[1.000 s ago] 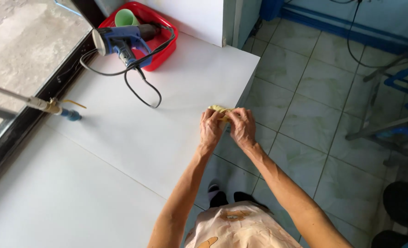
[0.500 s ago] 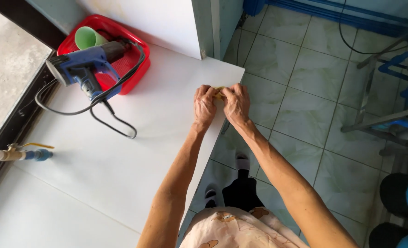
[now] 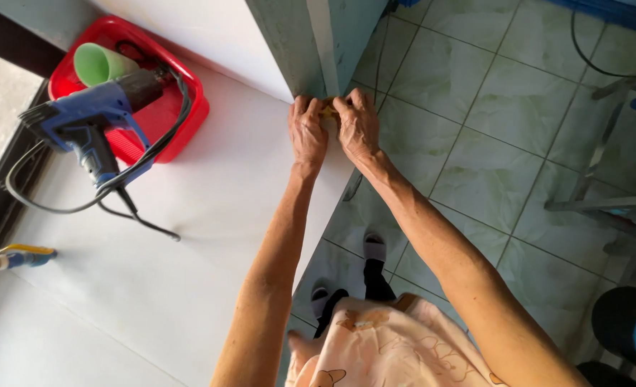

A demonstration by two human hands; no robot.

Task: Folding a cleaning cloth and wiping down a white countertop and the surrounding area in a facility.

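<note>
Two bare hands, the left hand (image 3: 308, 132) and right hand (image 3: 357, 127), meet at the far corner of a smooth white tabletop (image 3: 189, 236), fingers pinched together on a small yellow piece (image 3: 327, 110) against the board's edge, while a blue heat gun (image 3: 92, 125) rests across a red plastic tray (image 3: 182, 107) holding a green cup (image 3: 97, 63).

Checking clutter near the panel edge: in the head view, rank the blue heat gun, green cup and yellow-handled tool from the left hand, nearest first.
From the left hand:
1. Blue heat gun, to its left, across the red tray's rim.
2. Green cup, in the tray, upper left.
3. Yellow-handled tool, at the far left edge.
</note>
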